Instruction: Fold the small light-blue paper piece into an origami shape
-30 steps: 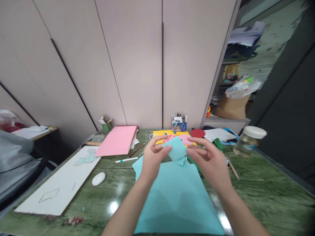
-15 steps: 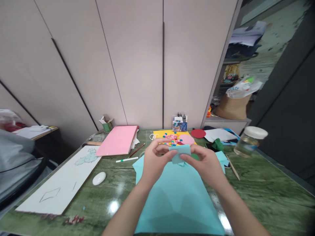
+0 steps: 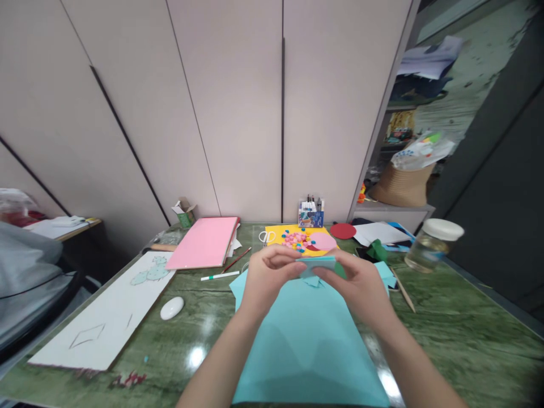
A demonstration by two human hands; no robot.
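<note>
A small folded piece of light-blue paper (image 3: 317, 263) is pinched between my two hands, its upper edge tipped toward me. My left hand (image 3: 272, 277) grips its left end between thumb and fingers. At the other end my right hand (image 3: 359, 280) holds it the same way. Below them a large light-blue sheet (image 3: 308, 340) lies on the table, with small blue paper scraps (image 3: 314, 281) near its far edge. Behind my hands, pink, blue and yellow pom-poms (image 3: 296, 239) rest on yellow paper (image 3: 274, 232) beside a pink paper circle (image 3: 323, 241).
Left on the green table (image 3: 170, 351) are a white board (image 3: 106, 317) with a cactus drawing, a white oval object (image 3: 172, 308), a marker (image 3: 220, 276) and a pink folder (image 3: 206, 241). Scissors (image 3: 267, 236) lie behind. To the right are a jar (image 3: 431, 249) and a wooden stick (image 3: 403, 292).
The folded blue paper has tilted, so its upper edge now faces me more and less of its front shows. Both hands have dropped slightly and still pinch it.
</note>
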